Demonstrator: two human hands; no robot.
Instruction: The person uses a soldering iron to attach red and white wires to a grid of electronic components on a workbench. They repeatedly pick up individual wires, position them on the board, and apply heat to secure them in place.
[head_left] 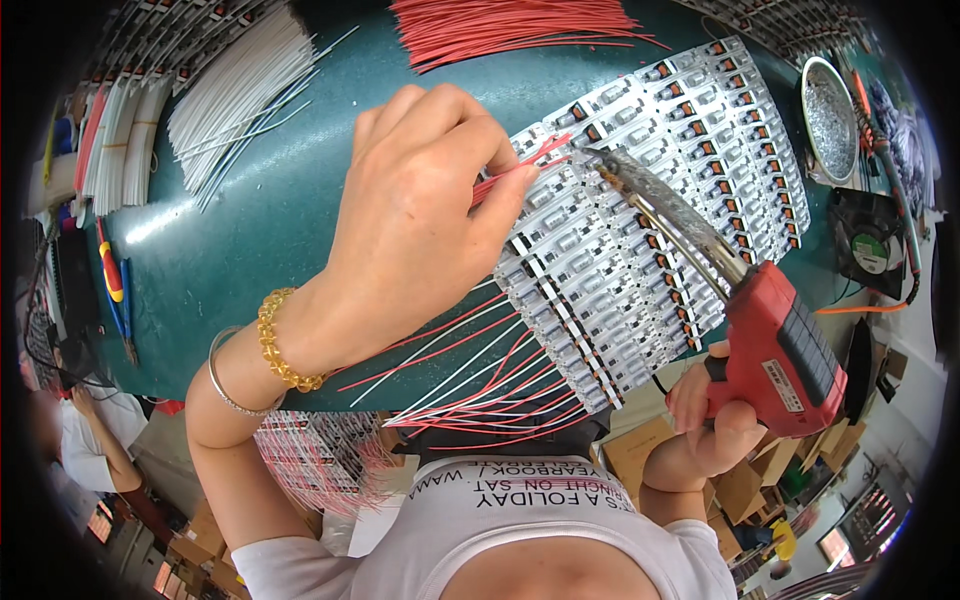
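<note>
A large panel of white circuit boards with rows of small parts lies on the green table. My left hand pinches several red wires over the panel's left edge, their ends reaching onto a board. In my right hand is a red gun-shaped soldering iron, gripped by its handle. Its long metal tip points up and left, close to the red wire ends; whether they touch I cannot tell. Red and white wires trail from the panel's lower left side toward my body.
Bundles of white wires and red wires lie at the far side. A metal bowl and a black fan stand at the right. Pliers and a red-yellow screwdriver are at the left. Another person is at lower left.
</note>
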